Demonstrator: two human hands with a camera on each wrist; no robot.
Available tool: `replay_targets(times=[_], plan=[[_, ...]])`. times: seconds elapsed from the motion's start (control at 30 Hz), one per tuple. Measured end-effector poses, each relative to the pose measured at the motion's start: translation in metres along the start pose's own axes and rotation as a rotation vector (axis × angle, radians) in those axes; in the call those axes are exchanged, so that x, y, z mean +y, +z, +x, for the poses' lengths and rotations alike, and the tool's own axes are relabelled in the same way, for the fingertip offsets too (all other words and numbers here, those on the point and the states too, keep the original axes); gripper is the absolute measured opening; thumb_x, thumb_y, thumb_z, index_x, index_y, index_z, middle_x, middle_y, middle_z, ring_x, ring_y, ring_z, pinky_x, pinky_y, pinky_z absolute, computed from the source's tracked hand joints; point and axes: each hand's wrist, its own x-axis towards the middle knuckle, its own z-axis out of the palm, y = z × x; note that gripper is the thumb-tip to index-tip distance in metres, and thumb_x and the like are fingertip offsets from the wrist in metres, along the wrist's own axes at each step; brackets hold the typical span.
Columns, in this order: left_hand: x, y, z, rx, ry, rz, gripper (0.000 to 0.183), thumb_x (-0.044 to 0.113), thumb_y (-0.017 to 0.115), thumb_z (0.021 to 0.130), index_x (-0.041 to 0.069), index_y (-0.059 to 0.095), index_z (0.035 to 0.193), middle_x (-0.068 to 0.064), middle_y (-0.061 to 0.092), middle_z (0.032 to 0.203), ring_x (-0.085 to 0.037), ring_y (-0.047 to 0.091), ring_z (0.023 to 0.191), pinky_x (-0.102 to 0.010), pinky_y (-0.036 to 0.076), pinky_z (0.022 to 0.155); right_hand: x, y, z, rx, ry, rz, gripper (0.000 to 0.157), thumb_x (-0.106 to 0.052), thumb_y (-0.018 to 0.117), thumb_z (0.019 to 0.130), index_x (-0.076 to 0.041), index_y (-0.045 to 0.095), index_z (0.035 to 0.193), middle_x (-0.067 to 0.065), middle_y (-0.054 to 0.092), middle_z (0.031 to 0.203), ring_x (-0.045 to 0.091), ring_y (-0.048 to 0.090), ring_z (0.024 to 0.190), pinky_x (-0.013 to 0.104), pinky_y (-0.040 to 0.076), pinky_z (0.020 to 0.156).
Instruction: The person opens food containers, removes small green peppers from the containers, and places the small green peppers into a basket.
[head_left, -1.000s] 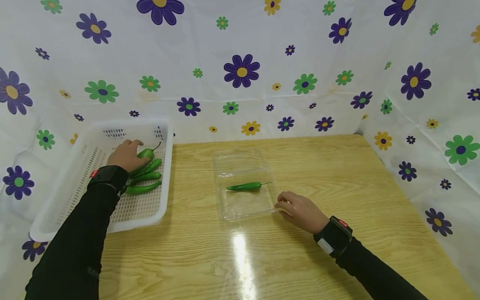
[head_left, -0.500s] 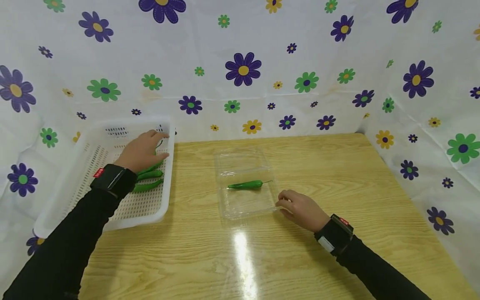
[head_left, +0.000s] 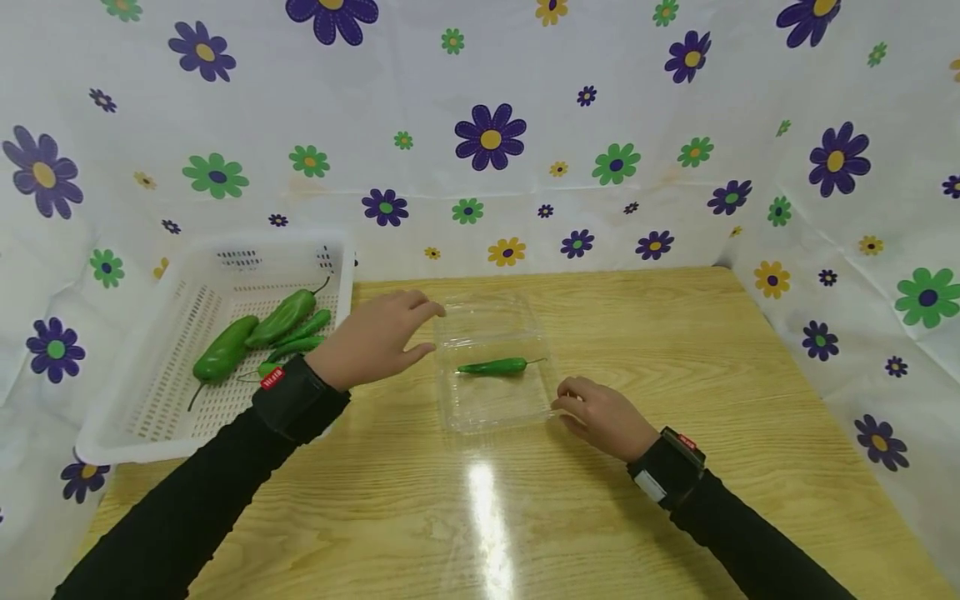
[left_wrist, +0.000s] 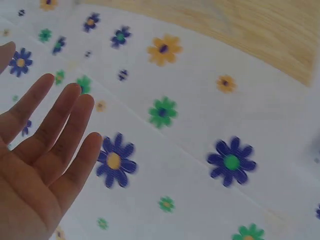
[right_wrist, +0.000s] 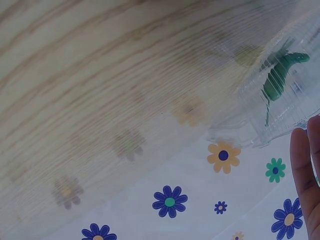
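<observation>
My left hand (head_left: 378,337) is over the wood between the basket and the clear plastic clamshell box (head_left: 487,404), nothing in its grasp. In the left wrist view, the left fingers (left_wrist: 70,125) are spread and extended. The box lies with its lid folded back, and one long green chili pepper (head_left: 493,367) lies in it. At the box's right front corner, my right hand (head_left: 606,419) pinches the rim. The right wrist view shows the right fingers (right_wrist: 301,160) right at the box's edge, the chili pepper (right_wrist: 280,77) visible through the plastic.
A white perforated basket (head_left: 135,400) stands on the left. It holds a large green pepper (head_left: 225,350), another large one (head_left: 283,318) and thinner chilies (head_left: 300,346), partly behind the left hand. Flowered cloth (head_left: 420,100) rises behind the wooden table (head_left: 637,333).
My left hand has left the basket and moved right to beside the box's left edge, uncovering the peppers. The right hand and the box stay in place.
</observation>
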Motion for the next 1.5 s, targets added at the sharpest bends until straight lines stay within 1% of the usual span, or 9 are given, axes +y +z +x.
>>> replay_targets(times=[0.1, 0.2, 0.4, 0.5, 0.7, 0.87, 1.07, 1.27, 1.5], plan=[[0.020, 0.011, 0.004, 0.001, 0.043, 0.001, 0.039, 0.025, 0.069, 0.085, 0.007, 0.059, 0.118, -0.012, 0.061, 0.107, -0.025, 0.060, 0.090, -0.035, 0.050, 0.080, 0.001, 0.000, 0.000, 0.001, -0.001, -0.002, 0.027, -0.004, 0.082, 0.068, -0.008, 0.067, 0.090, 0.005, 0.058, 0.092, 0.013, 0.057, 0.078, 0.021, 0.050, 0.064], [0.037, 0.022, 0.010, -0.026, 0.055, -0.011, 0.037, 0.026, 0.068, 0.086, 0.008, 0.059, 0.118, -0.011, 0.062, 0.105, -0.023, 0.060, 0.088, -0.034, 0.050, 0.079, 0.002, 0.002, -0.001, 0.000, -0.002, -0.002, 0.027, -0.004, 0.082, 0.068, -0.008, 0.067, 0.090, 0.005, 0.058, 0.092, 0.013, 0.057, 0.079, 0.021, 0.050, 0.064], [0.055, 0.049, 0.027, -0.091, 0.044, 0.003, 0.035, 0.027, 0.066, 0.088, 0.010, 0.060, 0.117, -0.009, 0.062, 0.103, -0.022, 0.061, 0.088, -0.034, 0.051, 0.078, 0.001, 0.002, -0.001, -0.002, 0.009, 0.004, 0.027, -0.005, 0.082, 0.068, -0.009, 0.067, 0.090, 0.005, 0.058, 0.093, 0.012, 0.057, 0.079, 0.022, 0.051, 0.065], [0.055, 0.063, 0.034, -0.141, 0.020, -0.014, 0.035, 0.027, 0.064, 0.089, 0.009, 0.059, 0.118, -0.010, 0.062, 0.104, -0.024, 0.061, 0.089, -0.035, 0.051, 0.078, 0.001, 0.002, -0.002, -0.004, 0.010, 0.002, 0.027, -0.005, 0.082, 0.068, -0.009, 0.067, 0.090, 0.004, 0.057, 0.093, 0.012, 0.057, 0.079, 0.022, 0.050, 0.064], [0.043, 0.092, 0.039, -0.249, -0.063, -0.036, 0.039, 0.028, 0.062, 0.091, 0.008, 0.056, 0.123, -0.011, 0.061, 0.108, -0.025, 0.061, 0.094, -0.037, 0.052, 0.079, 0.001, 0.003, 0.001, 0.002, -0.007, -0.018, 0.027, -0.005, 0.082, 0.068, -0.009, 0.068, 0.089, 0.005, 0.058, 0.092, 0.012, 0.057, 0.077, 0.021, 0.050, 0.063], [0.036, 0.111, 0.045, -0.280, -0.085, -0.031, 0.041, 0.024, 0.062, 0.091, 0.007, 0.054, 0.127, -0.012, 0.059, 0.112, -0.026, 0.060, 0.098, -0.039, 0.052, 0.082, 0.000, 0.001, 0.002, 0.009, -0.011, -0.030, 0.027, -0.004, 0.083, 0.067, -0.010, 0.068, 0.088, 0.005, 0.058, 0.090, 0.012, 0.058, 0.077, 0.021, 0.051, 0.063], [0.032, 0.128, 0.049, -0.349, -0.149, -0.069, 0.044, 0.023, 0.059, 0.091, 0.010, 0.050, 0.132, -0.011, 0.058, 0.116, -0.024, 0.059, 0.100, -0.039, 0.051, 0.084, -0.001, 0.003, 0.000, 0.008, -0.020, -0.020, 0.027, -0.003, 0.083, 0.066, -0.010, 0.068, 0.088, 0.004, 0.058, 0.090, 0.011, 0.057, 0.077, 0.020, 0.050, 0.063], [0.032, 0.136, 0.049, -0.327, -0.152, -0.116, 0.041, 0.020, 0.057, 0.092, 0.008, 0.050, 0.131, -0.012, 0.059, 0.113, -0.025, 0.061, 0.098, -0.039, 0.051, 0.084, -0.001, 0.003, -0.001, 0.011, -0.029, -0.021, 0.028, -0.004, 0.083, 0.065, -0.010, 0.068, 0.088, 0.004, 0.057, 0.090, 0.011, 0.056, 0.077, 0.021, 0.050, 0.062], [0.030, 0.142, 0.047, -0.278, -0.105, -0.061, 0.042, 0.019, 0.062, 0.090, 0.007, 0.053, 0.129, -0.012, 0.059, 0.114, -0.024, 0.059, 0.100, -0.035, 0.050, 0.085, -0.001, 0.002, 0.001, -0.004, -0.029, -0.020, 0.028, -0.005, 0.083, 0.066, -0.011, 0.067, 0.089, 0.004, 0.057, 0.091, 0.011, 0.056, 0.077, 0.021, 0.050, 0.063]])
